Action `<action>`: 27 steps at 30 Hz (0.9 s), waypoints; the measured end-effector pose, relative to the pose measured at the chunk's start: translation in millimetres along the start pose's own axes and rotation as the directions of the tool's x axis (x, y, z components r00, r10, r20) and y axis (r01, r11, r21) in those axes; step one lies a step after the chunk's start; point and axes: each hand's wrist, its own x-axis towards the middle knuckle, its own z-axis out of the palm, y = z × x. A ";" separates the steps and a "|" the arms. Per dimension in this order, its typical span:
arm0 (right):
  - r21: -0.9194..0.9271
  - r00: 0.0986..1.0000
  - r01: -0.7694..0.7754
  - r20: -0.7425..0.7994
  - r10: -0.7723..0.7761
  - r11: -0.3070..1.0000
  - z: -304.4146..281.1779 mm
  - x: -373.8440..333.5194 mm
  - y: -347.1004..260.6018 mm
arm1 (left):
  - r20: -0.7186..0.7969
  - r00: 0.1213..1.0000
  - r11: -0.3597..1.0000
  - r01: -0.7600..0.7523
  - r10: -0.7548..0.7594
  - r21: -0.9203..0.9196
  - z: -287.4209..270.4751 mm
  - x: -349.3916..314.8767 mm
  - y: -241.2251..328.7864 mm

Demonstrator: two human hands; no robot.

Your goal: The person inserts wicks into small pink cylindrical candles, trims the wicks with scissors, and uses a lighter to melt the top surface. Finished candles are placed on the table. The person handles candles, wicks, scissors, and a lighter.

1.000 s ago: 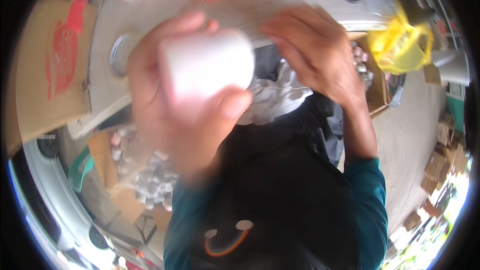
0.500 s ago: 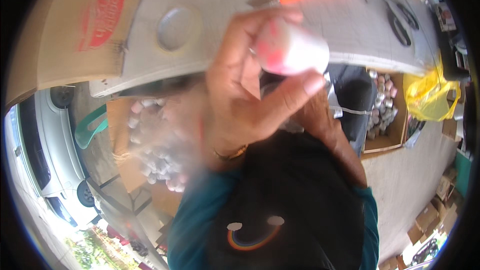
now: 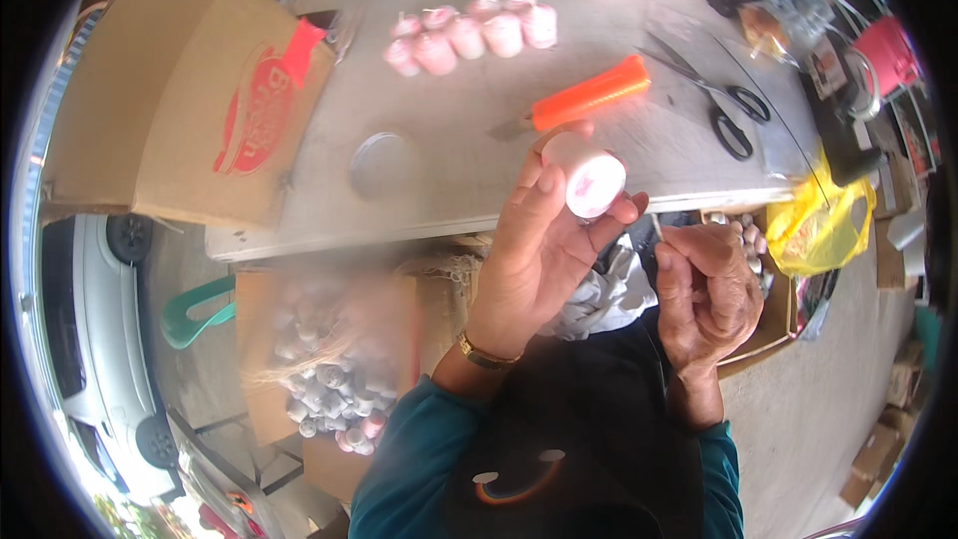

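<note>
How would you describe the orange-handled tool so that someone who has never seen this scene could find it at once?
Start at the grey table across the top of the view. Just above the left hand, which holds a small white cylinder with a pink end, lies the orange-handled cutter. It is the only bright orange thing there; the scissors to its right have black handles.

Orange-handled knife [image 3: 589, 95], scissors [image 3: 720, 110], cardboard box [image 3: 215, 100]
</note>
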 end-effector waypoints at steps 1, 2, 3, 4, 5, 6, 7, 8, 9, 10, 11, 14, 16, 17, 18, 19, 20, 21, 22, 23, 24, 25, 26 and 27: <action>-0.012 0.998 0.069 0.012 -0.069 0.998 -2.1 2.2 -1.7 | -0.003 1.000 1.000 0.027 -0.027 -0.006 1.7 0.3 -3.2; -0.015 0.992 0.128 -0.005 -0.128 0.992 -1.3 3.3 -3.0 | -0.006 0.999 0.999 0.052 -0.052 -0.013 3.6 0.5 -5.9; -0.022 0.992 0.127 0.007 -0.127 0.992 0.5 5.0 -3.4 | -0.011 0.998 0.998 0.061 -0.061 -0.017 5.3 1.1 -7.6; -0.046 0.987 0.163 0.002 -0.163 0.986 2.7 6.2 -3.5 | -0.020 0.997 0.997 0.068 -0.068 -0.021 6.9 0.7 -8.5; -0.061 0.984 0.180 -0.006 -0.181 0.982 4.6 6.8 -4.1 | -0.024 0.997 0.997 0.070 -0.070 -0.019 8.3 0.1 -8.9; -0.068 0.986 0.168 -0.012 -0.169 0.983 6.5 7.6 -4.0 | -0.015 0.998 0.998 0.065 -0.065 -0.008 9.0 0.3 -8.6; -0.070 0.987 0.158 -0.018 -0.159 0.985 7.5 7.6 -4.4 | -0.031 0.997 0.998 0.067 -0.068 -0.007 9.7 0.1 -8.8; -0.069 0.987 0.156 -0.024 -0.158 0.985 7.3 7.9 -4.4 | -0.036 0.997 0.998 0.062 -0.063 -0.007 9.9 -0.3 -8.5; -0.049 0.988 0.151 -0.015 -0.152 0.987 6.8 7.5 -4.9 | -0.045 0.997 0.998 0.057 -0.057 -0.003 10.0 -0.6 -8.5; -0.040 0.990 0.141 -0.001 -0.141 0.989 5.4 7.1 -5.1 | -0.046 0.997 0.998 0.059 -0.059 -0.006 9.9 -1.1 -8.7; -0.028 0.990 0.141 -0.004 -0.141 0.990 4.1 6.5 -5.3 | -0.048 0.997 0.998 0.060 -0.060 -0.006 9.5 -1.3 -9.2; -0.030 0.992 0.120 0.033 -0.119 0.992 2.6 5.4 -5.1 | -0.032 0.998 0.998 0.060 -0.059 0.011 8.1 -1.6 -10.7; -0.052 0.993 0.118 0.025 -0.116 0.992 3.0 5.2 -5.2 | -0.015 0.999 0.998 0.053 -0.052 0.025 6.8 -1.4 -11.1; -0.057 0.995 0.101 0.030 -0.100 0.993 3.4 5.3 -5.3 | -0.008 0.999 0.998 0.047 -0.047 0.031 6.1 -1.2 -11.1; -0.054 0.995 0.100 0.016 -0.099 0.994 3.9 5.6 -5.5 | 0.000 0.999 0.999 0.042 -0.042 0.033 5.3 -0.9 -11.0; -0.046 0.996 0.091 0.005 -0.091 0.995 4.3 5.9 -5.5 | 0.015 0.999 0.999 0.037 -0.038 0.039 4.4 -0.5 -10.8; -0.039 0.996 0.083 -0.005 -0.083 0.996 4.4 6.2 -5.6 | 0.032 0.999 0.999 0.033 -0.034 0.041 3.3 0.0 -10.4; -0.048 0.997 0.082 -0.003 -0.082 0.996 4.6 6.5 -5.5 | 0.049 0.998 0.999 0.024 -0.026 0.039 2.3 0.6 -10.4; -0.057 0.997 0.080 0.000 -0.080 0.995 4.4 6.8 -5.4 | 0.049 0.999 0.999 0.019 -0.021 0.050 1.4 1.1 -10.7; -0.063 0.997 0.082 0.002 -0.082 0.995 4.3 7.1 -5.3 | 0.048 0.999 0.998 0.009 -0.012 0.058 0.7 1.4 -11.0; -0.069 0.996 0.084 0.005 -0.084 0.994 4.0 7.2 -5.2 | 0.052 0.999 0.997 0.003 -0.006 0.071 0.1 1.6 -11.4; -0.072 0.996 0.088 0.007 -0.088 0.993 3.8 7.3 -5.2 | 0.051 0.999 0.998 -0.002 -0.001 0.066 -0.3 1.6 -11.7; -0.076 0.996 0.093 0.010 -0.092 0.993 3.7 7.3 -5.2 | 0.055 0.998 0.998 -0.004 0.000 0.064 -0.7 1.6 -12.1; -0.082 0.996 0.090 0.009 -0.089 0.993 3.6 7.2 -5.4 | 0.051 0.999 0.998 -0.005 0.002 0.060 -0.9 1.4 -12.4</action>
